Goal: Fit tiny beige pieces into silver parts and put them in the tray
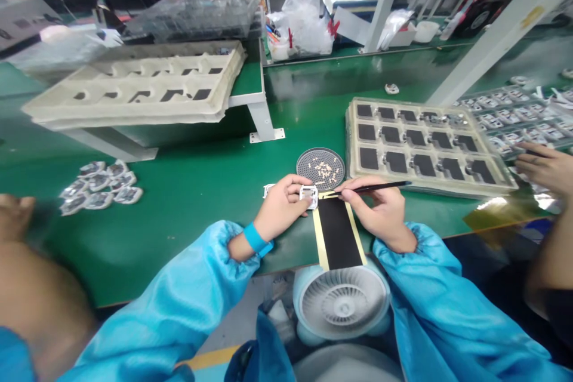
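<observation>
My left hand [282,208] is closed on a small white plastic housing [308,196], held upright between thumb and fingers. Pinched in my right hand [378,209] is a pair of dark tweezers [380,187], its tip pointing left toward the housing. Whether the tip grips anything is too small to tell. Under the tweezers lies a black sheet with yellow edges [340,233]. Just beyond my hands sits a round grey perforated dish [320,158] with many small pale pieces in it. Another white part [267,190] is partly hidden behind my left hand.
Several white parts [101,185] are grouped at left. A clear tray with dark-lined pockets [353,176] stands at right, a beige tray [129,113] on a raised stand at left. Co-workers' hands [548,170] show at both sides. A fan [342,304] is below the table edge.
</observation>
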`<move>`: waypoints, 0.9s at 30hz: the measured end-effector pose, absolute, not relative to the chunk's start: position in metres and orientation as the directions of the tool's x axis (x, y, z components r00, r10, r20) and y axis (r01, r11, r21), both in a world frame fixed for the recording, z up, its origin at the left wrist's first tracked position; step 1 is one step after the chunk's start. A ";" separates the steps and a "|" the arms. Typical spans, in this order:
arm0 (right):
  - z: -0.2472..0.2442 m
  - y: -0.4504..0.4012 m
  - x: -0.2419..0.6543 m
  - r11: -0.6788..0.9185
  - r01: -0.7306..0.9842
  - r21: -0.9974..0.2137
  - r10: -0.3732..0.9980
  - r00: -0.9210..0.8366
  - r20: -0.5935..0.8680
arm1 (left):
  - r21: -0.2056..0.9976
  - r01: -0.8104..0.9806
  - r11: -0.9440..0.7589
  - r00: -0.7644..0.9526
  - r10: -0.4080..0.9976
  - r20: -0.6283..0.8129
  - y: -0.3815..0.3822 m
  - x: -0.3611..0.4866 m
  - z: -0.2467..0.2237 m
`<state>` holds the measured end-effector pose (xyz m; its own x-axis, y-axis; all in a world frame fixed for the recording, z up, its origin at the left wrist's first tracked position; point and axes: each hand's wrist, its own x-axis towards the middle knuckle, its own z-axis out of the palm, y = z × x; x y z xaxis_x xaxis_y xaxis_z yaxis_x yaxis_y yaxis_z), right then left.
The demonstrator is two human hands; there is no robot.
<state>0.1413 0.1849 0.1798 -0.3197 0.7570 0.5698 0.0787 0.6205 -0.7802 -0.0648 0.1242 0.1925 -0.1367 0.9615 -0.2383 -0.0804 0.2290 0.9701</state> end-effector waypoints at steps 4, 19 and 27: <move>0.179 0.187 0.141 0.654 0.222 -0.723 0.738 -0.398 0.545 | 0.976 -0.071 0.205 -0.123 0.969 -0.213 0.124 -0.066 0.191; 0.177 0.185 0.142 0.594 0.069 -0.802 0.733 -0.456 0.504 | 0.975 -0.059 0.216 -0.112 0.969 -0.221 0.124 -0.067 0.194; 0.175 0.184 0.143 0.625 0.048 -0.779 0.682 -0.520 0.515 | 0.984 -0.020 0.180 -0.135 0.974 -0.181 0.122 -0.064 0.194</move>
